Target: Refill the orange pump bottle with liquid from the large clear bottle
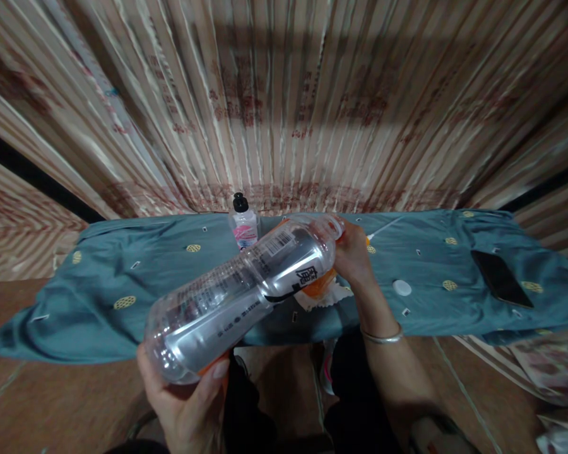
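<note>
Holding the clear bottle [239,296] tilted on its side above the table's near edge, you are cupping its base in your left hand [189,397], fingers curled round it. Your right hand [353,252] is closing about the neck end, where the mouth seems uncapped; a white cap [402,287] is lying on the teal cloth [123,271] just beside. You are probably handling the open mouth, so keeping the base steady matters next. Whether liquid remains inside, I cannot tell.
</note>
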Tool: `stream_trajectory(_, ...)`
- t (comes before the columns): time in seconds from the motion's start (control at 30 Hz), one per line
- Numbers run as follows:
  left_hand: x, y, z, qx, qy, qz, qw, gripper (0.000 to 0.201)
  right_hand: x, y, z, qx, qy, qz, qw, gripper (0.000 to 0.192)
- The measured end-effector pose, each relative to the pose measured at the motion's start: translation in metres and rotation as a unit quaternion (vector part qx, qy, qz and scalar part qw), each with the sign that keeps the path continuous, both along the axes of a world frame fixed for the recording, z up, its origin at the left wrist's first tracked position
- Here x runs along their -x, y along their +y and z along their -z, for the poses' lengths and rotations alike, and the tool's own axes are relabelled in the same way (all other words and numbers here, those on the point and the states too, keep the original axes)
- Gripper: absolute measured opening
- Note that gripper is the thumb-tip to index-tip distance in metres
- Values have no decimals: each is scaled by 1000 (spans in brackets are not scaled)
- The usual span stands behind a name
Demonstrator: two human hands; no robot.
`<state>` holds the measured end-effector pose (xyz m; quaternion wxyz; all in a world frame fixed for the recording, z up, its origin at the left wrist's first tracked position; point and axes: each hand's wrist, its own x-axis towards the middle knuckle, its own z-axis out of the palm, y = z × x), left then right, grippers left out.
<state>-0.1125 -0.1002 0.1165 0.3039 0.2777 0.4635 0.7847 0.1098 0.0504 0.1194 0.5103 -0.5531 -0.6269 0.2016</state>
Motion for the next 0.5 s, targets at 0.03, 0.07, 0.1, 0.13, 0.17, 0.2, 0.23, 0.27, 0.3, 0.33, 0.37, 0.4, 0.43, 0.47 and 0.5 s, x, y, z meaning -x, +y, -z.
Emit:
stream_trajectory(0.03, 0, 0, 0, -3, 0, -2, 1000, 60, 0, 0, 0, -1, 0, -2, 1000, 23)
stream_trajectory(0.07, 0, 0, 1, -4, -1, -2, 1000, 61, 0, 0, 0, -2, 0, -4, 1000, 23)
stream_trajectory(0.1, 1, 0, 2, -3, -3, -2, 1000, 61, 0, 0, 0, -2, 2, -6, 1000, 23)
stream_trajectory(0.13, 1, 0, 2, 0, -5, -2, 1000, 62, 0, 0, 0, -2, 5, -8, 1000, 24)
stream_trajectory(0.17, 2, 0, 3, 6, -6, -3, 1000, 63, 1, -1, -1, -2, 9, -10, 1000, 25)
stream_trajectory(0.2, 2, 0, 4, 13, -5, -5, 1000, 64, 1, -1, -1, -1, 13, -10, 1000, 25)
stream_trajectory(0.23, 3, 0, 4, 19, -4, -7, 1000, 64, 1, -1, -2, 0, 17, -11, 1000, 26)
stream_trajectory(0.27, 3, -1, 5, 22, -4, -8, 1000, 64, 1, -1, -2, 1, 21, -12, 1000, 27)
stream_trajectory(0.3, 3, -1, 5, 22, -5, -11, 1000, 65, 1, -1, -3, 2, 24, -15, 1000, 27)
stream_trajectory(0.33, 3, -1, 5, 21, -6, -11, 1000, 65, 1, -1, -3, 2, 24, -17, 1000, 27)
stream_trajectory(0.37, 2, -1, 6, 19, -8, -11, 1000, 66, 1, -1, -3, 3, 22, -18, 1000, 27)
stream_trajectory(0.4, 2, -2, 6, 19, -9, -9, 1000, 66, 1, -1, -3, 3, 18, -17, 1000, 26)
stream_trajectory(0.43, 1, -2, 6, 18, -9, -7, 1000, 66, 1, -1, -3, 3, 13, -14, 1000, 25)
stream_trajectory(0.47, 1, -2, 6, 17, -8, -6, 1000, 66, 1, -1, -3, 3, 7, -8, 1000, 24)
stream_trajectory(0.5, 1, -2, 5, 17, -8, -6, 1000, 65, 1, -1, -3, 3, 3, -4, 1000, 23)
